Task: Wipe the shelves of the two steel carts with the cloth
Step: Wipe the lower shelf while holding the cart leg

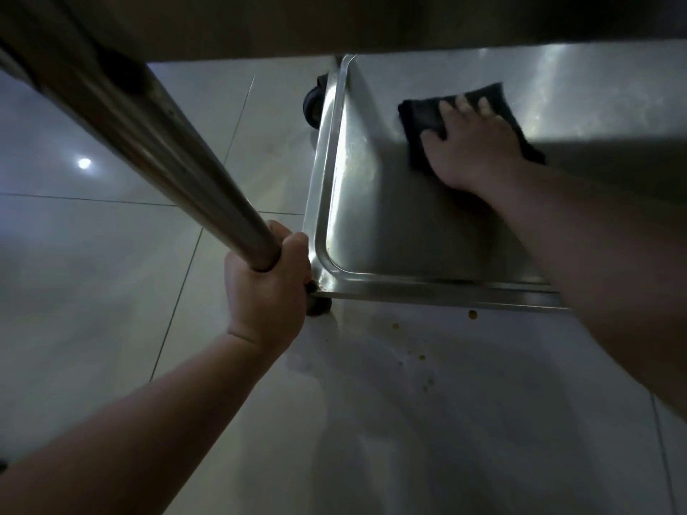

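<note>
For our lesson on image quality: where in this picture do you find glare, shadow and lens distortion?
Head view: glare on the bottom shelf beyond the dark cloth and a lamp's bright spot on the floor tiles; shadow under the right hand; the cart post gripped by the left hand looms wide-angle and soft.

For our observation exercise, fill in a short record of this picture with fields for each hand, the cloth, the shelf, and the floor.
left hand: grips the lower end of the steel post at the shelf's near left corner
right hand: pressed flat on the cloth, fingers spread
cloth: dark, folded, lying on the shelf
shelf: bottom steel tray with raised rim, under another shelf
wheel: dark caster at the far left corner
floor: pale tiles, small brown spots near the tray's front edge
</note>
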